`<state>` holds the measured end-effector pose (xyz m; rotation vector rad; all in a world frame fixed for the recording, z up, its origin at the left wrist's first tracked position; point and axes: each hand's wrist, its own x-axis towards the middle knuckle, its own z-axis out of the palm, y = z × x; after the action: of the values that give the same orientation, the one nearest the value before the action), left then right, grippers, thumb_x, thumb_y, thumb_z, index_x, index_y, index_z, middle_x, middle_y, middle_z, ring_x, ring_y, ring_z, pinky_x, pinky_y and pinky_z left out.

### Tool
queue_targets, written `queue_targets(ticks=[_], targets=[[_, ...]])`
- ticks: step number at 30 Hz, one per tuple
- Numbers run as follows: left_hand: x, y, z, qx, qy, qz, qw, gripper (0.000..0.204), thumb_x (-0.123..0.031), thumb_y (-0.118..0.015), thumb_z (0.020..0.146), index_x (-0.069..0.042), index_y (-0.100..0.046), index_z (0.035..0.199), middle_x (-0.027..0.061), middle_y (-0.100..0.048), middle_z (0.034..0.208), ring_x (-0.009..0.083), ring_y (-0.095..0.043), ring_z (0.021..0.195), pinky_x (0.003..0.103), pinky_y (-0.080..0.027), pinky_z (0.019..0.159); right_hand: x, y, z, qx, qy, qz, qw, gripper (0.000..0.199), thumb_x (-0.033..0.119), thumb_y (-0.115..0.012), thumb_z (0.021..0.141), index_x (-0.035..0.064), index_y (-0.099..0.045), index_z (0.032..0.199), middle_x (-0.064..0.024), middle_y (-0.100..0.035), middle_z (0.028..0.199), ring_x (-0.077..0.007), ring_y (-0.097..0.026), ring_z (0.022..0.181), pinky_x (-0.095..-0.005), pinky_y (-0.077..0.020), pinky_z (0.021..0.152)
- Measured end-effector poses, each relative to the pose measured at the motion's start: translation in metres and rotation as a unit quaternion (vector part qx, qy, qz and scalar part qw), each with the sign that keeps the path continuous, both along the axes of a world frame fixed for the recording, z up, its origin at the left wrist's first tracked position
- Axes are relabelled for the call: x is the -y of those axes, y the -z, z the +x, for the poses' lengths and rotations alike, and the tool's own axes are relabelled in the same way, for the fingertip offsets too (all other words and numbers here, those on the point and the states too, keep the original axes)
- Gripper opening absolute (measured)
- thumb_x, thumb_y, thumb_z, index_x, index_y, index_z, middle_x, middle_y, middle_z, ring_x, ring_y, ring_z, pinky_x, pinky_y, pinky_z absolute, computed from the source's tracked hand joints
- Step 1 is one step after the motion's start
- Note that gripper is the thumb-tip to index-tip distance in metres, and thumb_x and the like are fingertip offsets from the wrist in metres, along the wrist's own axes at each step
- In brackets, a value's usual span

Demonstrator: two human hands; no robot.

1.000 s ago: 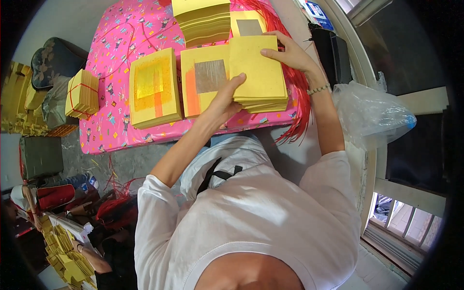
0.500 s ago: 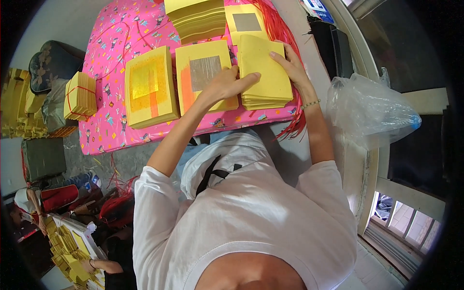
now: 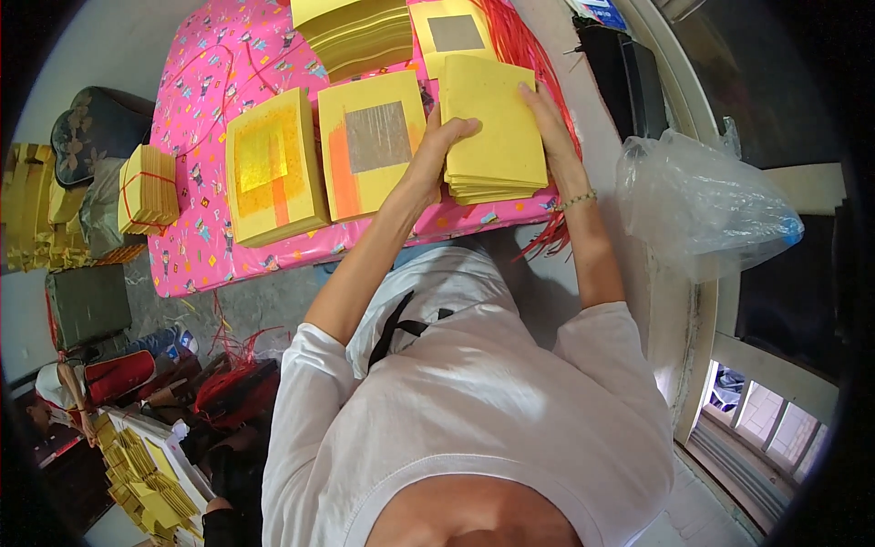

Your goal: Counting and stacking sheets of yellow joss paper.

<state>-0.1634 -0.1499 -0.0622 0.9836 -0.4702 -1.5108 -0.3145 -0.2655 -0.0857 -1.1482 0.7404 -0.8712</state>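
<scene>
A stack of plain yellow paper (image 3: 495, 137) lies at the right front of the pink table, its lower sheets fanned a little at the near edge. My left hand (image 3: 440, 150) presses along its left side, thumb over the top sheet. Along the right side my right hand (image 3: 558, 141) holds the same stack, thumb on the upper right corner. Just left of my left hand sits a yellow paper stack with a silver square (image 3: 378, 137) and an orange band. Farther left is a yellow stack with a gold square (image 3: 262, 164).
Pink patterned covering (image 3: 196, 246) wraps the table. Behind stand a tall yellow paper pile (image 3: 360, 41) and another silver-square stack (image 3: 456, 35). Red strings (image 3: 519, 55) hang along the right edge, near a clear plastic bag (image 3: 702, 201). A tied yellow bundle (image 3: 146, 191) is at left; other people sit lower left.
My left hand has turned more upright and drawn against the stack's left side, uncovering more of the silver-square stack. My right hand stays at the right side. The view has shifted slightly.
</scene>
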Motion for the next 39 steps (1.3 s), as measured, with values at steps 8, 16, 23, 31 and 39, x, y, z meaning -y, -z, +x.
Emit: queue_targets(ticks=[8,16,23,31,39], targets=[[0.006,0.014,-0.002,-0.014,0.04,0.026,0.999,0.07,-0.023,-0.062,0.073,-0.007,-0.029,0.133,0.0121,-0.048,0.118,0.0234,-0.048,0.11,0.037,-0.04,0.093,-0.036,0.033,-0.022,0.057,-0.004,0.061,0.997,0.064,0.055,-0.031,0.094,0.0048,-0.038,0.135,-0.0069,-0.047,0.129,-0.0153,-0.045,0.116,-0.03,-0.0368,0.098],[0.012,0.018,-0.013,0.012,0.004,0.018,1.0,0.052,-0.036,-0.062,0.078,-0.003,-0.051,0.116,0.0109,-0.059,0.105,0.0208,-0.058,0.097,0.035,-0.047,0.082,-0.037,0.03,-0.025,0.074,0.02,0.109,0.991,0.061,0.051,-0.029,0.097,0.0038,-0.037,0.135,-0.0077,-0.046,0.131,-0.0159,-0.046,0.116,-0.0297,-0.0373,0.098],[0.006,-0.016,0.004,-0.009,0.026,0.016,0.999,0.074,-0.06,-0.054,0.079,-0.008,-0.042,0.13,0.0125,-0.049,0.125,0.0234,-0.048,0.114,0.036,-0.038,0.096,-0.047,0.018,-0.029,0.056,0.117,0.08,0.988,0.059,0.047,-0.03,0.097,0.0031,-0.036,0.136,-0.0103,-0.045,0.132,-0.0202,-0.044,0.12,-0.0333,-0.0332,0.102],[0.026,-0.017,0.02,0.037,0.021,0.034,0.998,0.097,-0.079,-0.03,0.076,-0.004,-0.035,0.137,0.015,-0.044,0.134,0.0265,-0.044,0.121,0.039,-0.035,0.1,-0.134,0.075,-0.059,-0.218,0.329,-0.255,0.882,0.028,0.019,-0.04,0.096,0.0015,-0.051,0.115,-0.0083,-0.053,0.109,-0.0164,-0.049,0.091,-0.0292,-0.0399,0.081],[0.077,-0.004,0.062,0.127,0.116,-0.009,0.985,0.1,-0.081,-0.026,0.076,-0.003,-0.032,0.139,0.016,-0.038,0.139,0.0266,-0.041,0.124,0.039,-0.032,0.102,-0.171,0.049,-0.025,-0.335,0.142,-0.398,0.842,0.01,0.012,-0.062,0.081,0.0074,-0.06,0.09,-0.0053,-0.059,0.084,-0.0239,-0.054,0.079,-0.0345,-0.0382,0.073]])
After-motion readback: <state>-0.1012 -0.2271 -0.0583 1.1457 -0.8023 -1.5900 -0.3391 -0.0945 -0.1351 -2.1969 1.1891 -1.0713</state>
